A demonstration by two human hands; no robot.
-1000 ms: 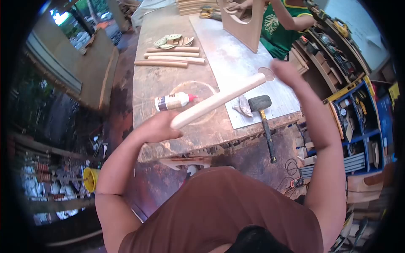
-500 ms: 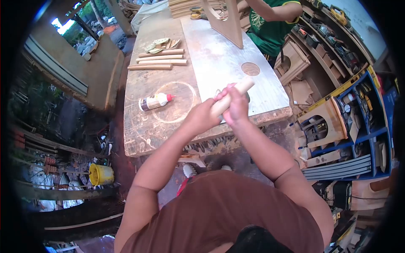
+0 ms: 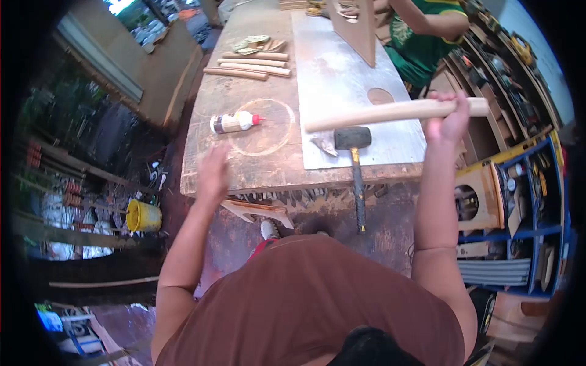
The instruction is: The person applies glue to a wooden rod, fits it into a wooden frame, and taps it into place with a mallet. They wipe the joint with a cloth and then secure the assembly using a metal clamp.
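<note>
- The wooden rod [image 3: 378,114] slants over the pale board [image 3: 342,67], above the mallet [image 3: 352,138].
- The right hand [image 3: 452,119] pinches it toward the thicker end; the left hand [image 3: 213,172], blurred, looks loosely spread and empty, near the glue bottle [image 3: 231,122].
- I'd guess it's stiff, fairly light, smooth enough to slip — best gripped around mid-length, for balance.

Pale daylight glares off the white board [image 3: 332,67] on the tabletop [image 3: 198,146], while the lower left sinks into shadow. Fisheye distortion bends the black-rimmed edges, and motion blurs the left hand [image 3: 213,174].
</note>
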